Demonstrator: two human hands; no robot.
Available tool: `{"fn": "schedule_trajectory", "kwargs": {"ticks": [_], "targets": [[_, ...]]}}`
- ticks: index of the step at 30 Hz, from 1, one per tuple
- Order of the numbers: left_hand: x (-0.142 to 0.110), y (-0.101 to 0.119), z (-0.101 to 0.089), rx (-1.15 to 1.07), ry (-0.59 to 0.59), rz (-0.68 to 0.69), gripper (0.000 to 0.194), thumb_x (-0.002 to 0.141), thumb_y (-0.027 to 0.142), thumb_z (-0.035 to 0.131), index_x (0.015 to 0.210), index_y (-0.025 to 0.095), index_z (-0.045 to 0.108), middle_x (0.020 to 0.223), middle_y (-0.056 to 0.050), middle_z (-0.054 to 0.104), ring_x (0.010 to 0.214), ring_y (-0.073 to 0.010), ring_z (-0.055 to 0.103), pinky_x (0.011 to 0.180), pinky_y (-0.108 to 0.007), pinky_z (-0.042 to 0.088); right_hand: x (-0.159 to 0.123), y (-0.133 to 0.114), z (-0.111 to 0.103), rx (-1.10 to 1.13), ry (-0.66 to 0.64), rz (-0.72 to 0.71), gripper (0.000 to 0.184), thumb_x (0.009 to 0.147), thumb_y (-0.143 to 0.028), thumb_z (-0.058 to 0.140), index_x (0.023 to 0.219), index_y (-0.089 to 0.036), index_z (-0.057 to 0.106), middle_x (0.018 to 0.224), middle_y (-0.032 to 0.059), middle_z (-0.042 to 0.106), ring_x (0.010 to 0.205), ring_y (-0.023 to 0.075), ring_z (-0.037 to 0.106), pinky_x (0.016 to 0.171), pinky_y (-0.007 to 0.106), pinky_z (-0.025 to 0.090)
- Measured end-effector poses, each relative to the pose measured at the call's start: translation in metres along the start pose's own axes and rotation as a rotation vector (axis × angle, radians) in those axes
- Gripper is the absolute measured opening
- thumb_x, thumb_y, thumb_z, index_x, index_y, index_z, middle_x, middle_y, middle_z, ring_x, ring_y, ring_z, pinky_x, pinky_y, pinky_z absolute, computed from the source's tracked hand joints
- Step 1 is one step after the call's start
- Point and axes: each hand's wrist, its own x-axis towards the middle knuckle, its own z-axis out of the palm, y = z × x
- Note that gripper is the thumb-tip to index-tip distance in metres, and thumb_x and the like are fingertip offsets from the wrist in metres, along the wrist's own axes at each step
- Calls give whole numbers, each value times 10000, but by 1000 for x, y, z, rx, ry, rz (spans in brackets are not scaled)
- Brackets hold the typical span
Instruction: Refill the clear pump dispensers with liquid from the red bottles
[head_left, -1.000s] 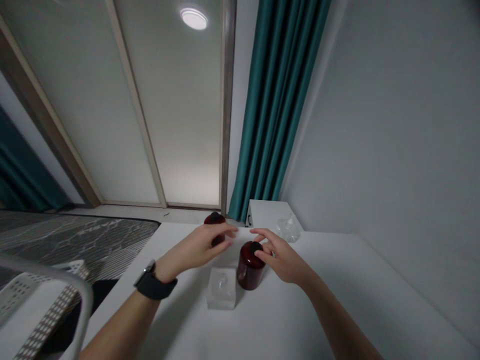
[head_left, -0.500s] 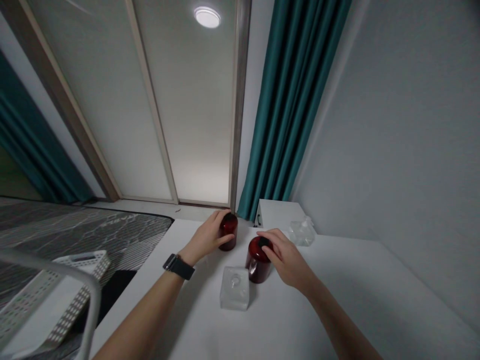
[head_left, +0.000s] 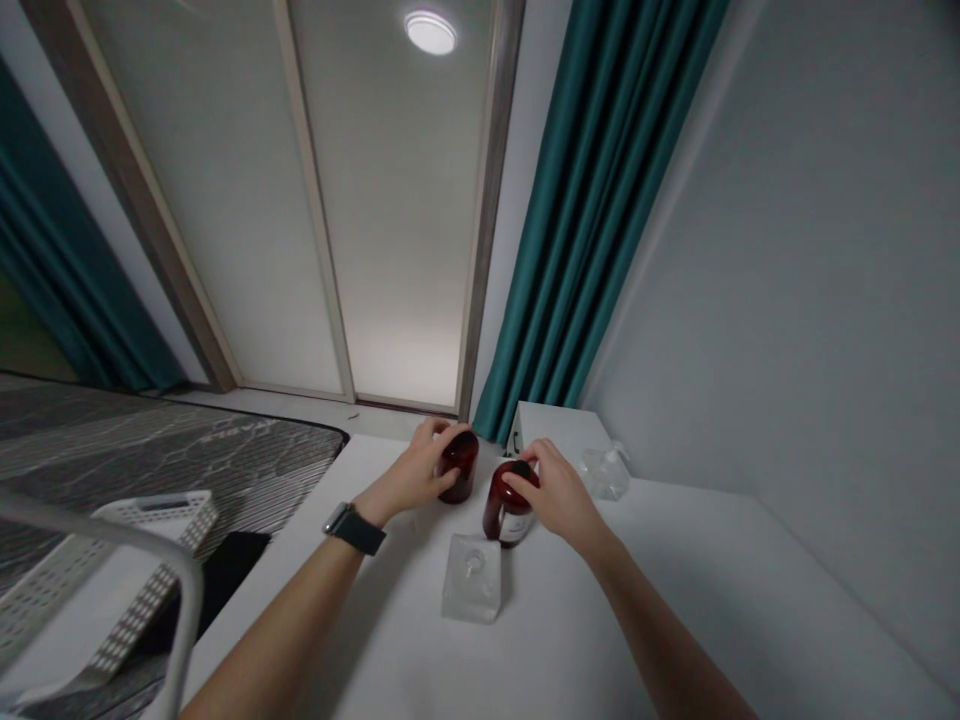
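Observation:
My left hand point(head_left: 411, 482), with a watch on its wrist, curls its fingers around a dark red bottle point(head_left: 463, 470) standing near the far edge of the white table point(head_left: 409, 640). A second dark red bottle point(head_left: 498, 508) stands nearer, just to the right, with a pale label on its lower side. The fingers of my right hand point(head_left: 559, 495) close on this bottle's black cap. In front of it sits a clear, square-sided container point(head_left: 471, 590) with a round neck on top.
Behind the bottles is a white box-shaped cabinet point(head_left: 562, 425), with a crumpled clear plastic bag point(head_left: 604, 474) at its front. A white perforated basket point(head_left: 112, 585) lies at lower left, crossed by a grey curved tube point(head_left: 191, 600). A grey wall rises at right.
My right hand has moved the nearer bottle away from me and slightly left, turning it so its label shows. The left hand still holds the other bottle. The view has shifted slightly.

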Motion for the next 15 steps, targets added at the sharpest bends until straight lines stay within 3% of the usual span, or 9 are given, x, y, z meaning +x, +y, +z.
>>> {"fn": "schedule_trajectory", "kwargs": {"ticks": [5, 11, 15], "targets": [[0, 1, -8, -33, -33, 50, 720, 749, -8, 502, 1420, 233, 407, 1380, -100, 480, 1308, -254, 460, 1159, -469, 356, 16, -3, 15, -107, 73, 17, 132, 888, -346, 583, 896, -239, 506, 928, 18, 593, 775, 211, 593, 690, 319, 417], [6, 5, -2, 2, 45, -7, 454, 830, 221, 659, 1265, 210, 531, 1297, -110, 607, 1209, -306, 548, 1067, -508, 433, 18, -14, 22, -150, 5, -57, 127, 964, -289, 489, 1004, -273, 608, 1049, 43, 659, 894, 226, 629, 699, 315, 403], [7, 3, 4, -90, 51, -20, 422, 849, 231, 653, 1248, 214, 519, 1276, -108, 613, 1206, -286, 565, 1073, -481, 438, 15, -12, 17, -120, -41, -93, 167, 975, -284, 477, 1041, -269, 629, 1085, 46, 662, 954, 222, 634, 764, 327, 438]]}}
